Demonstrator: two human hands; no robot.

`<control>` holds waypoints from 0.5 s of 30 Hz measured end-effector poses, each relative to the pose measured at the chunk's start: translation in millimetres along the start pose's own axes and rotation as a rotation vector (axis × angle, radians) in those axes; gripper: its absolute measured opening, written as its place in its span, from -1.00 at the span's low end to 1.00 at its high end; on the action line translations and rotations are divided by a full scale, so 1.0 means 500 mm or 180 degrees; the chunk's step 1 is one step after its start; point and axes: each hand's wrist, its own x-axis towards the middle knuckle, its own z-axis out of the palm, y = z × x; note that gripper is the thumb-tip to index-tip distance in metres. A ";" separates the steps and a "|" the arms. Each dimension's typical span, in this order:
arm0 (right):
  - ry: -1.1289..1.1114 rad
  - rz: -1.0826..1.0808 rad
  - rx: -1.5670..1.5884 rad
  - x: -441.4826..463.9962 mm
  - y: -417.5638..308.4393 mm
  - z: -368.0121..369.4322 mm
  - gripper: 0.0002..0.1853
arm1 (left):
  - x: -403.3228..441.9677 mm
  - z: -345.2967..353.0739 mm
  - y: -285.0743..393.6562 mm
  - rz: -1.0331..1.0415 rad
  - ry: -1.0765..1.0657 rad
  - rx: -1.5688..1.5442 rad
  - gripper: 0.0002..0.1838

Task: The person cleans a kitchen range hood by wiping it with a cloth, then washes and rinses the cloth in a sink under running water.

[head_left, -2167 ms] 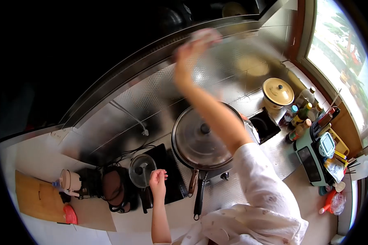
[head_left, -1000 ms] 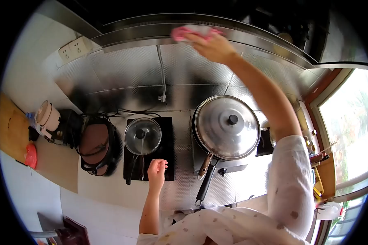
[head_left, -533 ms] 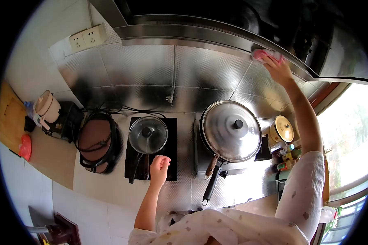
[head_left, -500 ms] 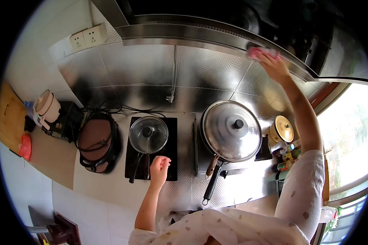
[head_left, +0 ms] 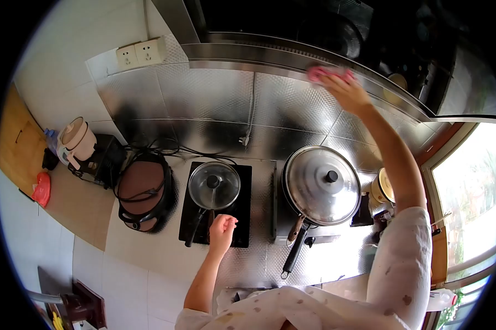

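My right hand (head_left: 344, 92) is raised and presses a pink and white cloth (head_left: 330, 74) against the metal front edge of the range hood (head_left: 248, 56). My left hand (head_left: 222, 232) is curled in front of the body, near the handles of a small pan with a glass lid (head_left: 214, 192). Its fingers are bent together, and whatever they might hold is too small to make out. That pan stands on a black cooktop (head_left: 242, 220). Below the raised right arm, a large pan with a domed steel lid (head_left: 314, 192) sits on the stove.
On the left are a brown and black electric griddle (head_left: 142, 187), loose black cables, a cream pot (head_left: 77, 140) and a red bag (head_left: 41, 188). A yellow pot (head_left: 383, 187) is partly behind the right arm. The window (head_left: 471, 192) is at the right, wall sockets (head_left: 139, 53) at the upper left.
My right hand has slid left along the hood edge with the cloth. The view has shifted slightly, and my left hand keeps its curled pose.
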 end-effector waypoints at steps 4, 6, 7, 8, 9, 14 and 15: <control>-0.0295 0.0053 0.0035 -0.073 0.017 0.013 -0.50 | 0.008 0.001 -0.013 0.0080 -0.0084 0.0006 -0.88; 0.0034 0.0278 0.0266 -0.042 0.008 0.005 -0.52 | 0.006 -0.004 -0.007 0.0121 -0.0052 -0.0028 -0.88; 0.0369 0.0436 0.0412 0.008 -0.004 -0.005 -0.53 | 0.003 -0.009 -0.003 0.0123 -0.0059 -0.0027 -0.88; 0.0527 0.0417 0.0344 0.061 -0.014 -0.027 -0.55 | 0.000 -0.015 0.000 0.0115 -0.0020 0.0069 -0.88; 0.0685 0.0400 0.0278 0.114 -0.028 -0.057 -0.57 | -0.003 -0.021 0.002 0.0107 0.0018 0.0168 -0.89; 0.1585 0.0810 0.0539 0.223 -0.078 -0.127 -0.73 | -0.015 -0.048 -0.003 0.0039 0.0107 0.0198 -0.90; 0.1561 0.0824 0.0537 0.202 -0.082 -0.110 -0.73 | -0.017 -0.052 -0.010 0.0014 0.0135 0.0175 -0.90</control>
